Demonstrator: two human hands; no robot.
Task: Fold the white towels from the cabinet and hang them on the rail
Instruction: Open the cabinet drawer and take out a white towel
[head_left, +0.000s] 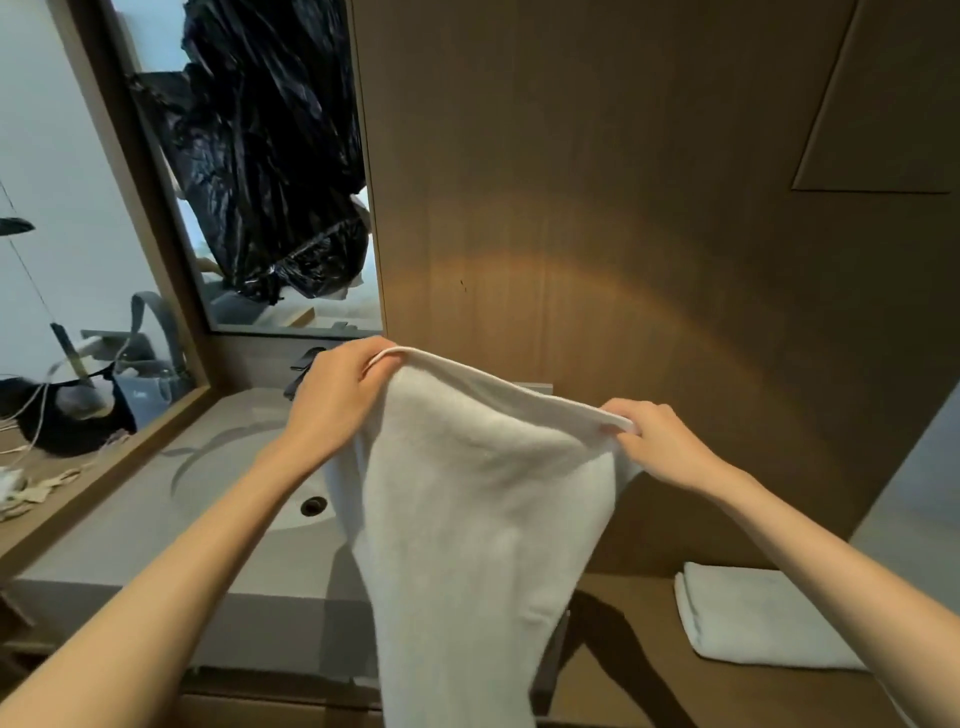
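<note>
- White towel (483, 519): held up by its top hem in front of the person, over the front edge of the sink counter (156, 535). The body hangs freely downward and runs out of the bottom of the view.
- Handling, as judged: soft terry cloth, limp, with no stiffness of its own. It drapes and narrows below the hem, so it will sag wherever it is unsupported. Light enough for a fingertip hold, not fragile and not slippery.
- Hold points, as judged: the two top corners on the hemmed edge, which is the firmest part. Keeping the hem taut should keep the edges aligned for folding.
- Left hand (337, 395): fingers curled over the hem at the left end, gripping it.
- Right hand (660, 441): thumb and fingers pinch the hem at the right end.
- Folded towel (753, 618): a second white one lies flat on the wooden shelf (649, 675) at lower right, well apart from the hands.
- Rail: not clearly identifiable in this view.
- Surroundings: basin with drain (313, 505), dark faucet (306, 371) behind the left hand, mirror (156, 260), wood-panel wall (623, 208).
</note>
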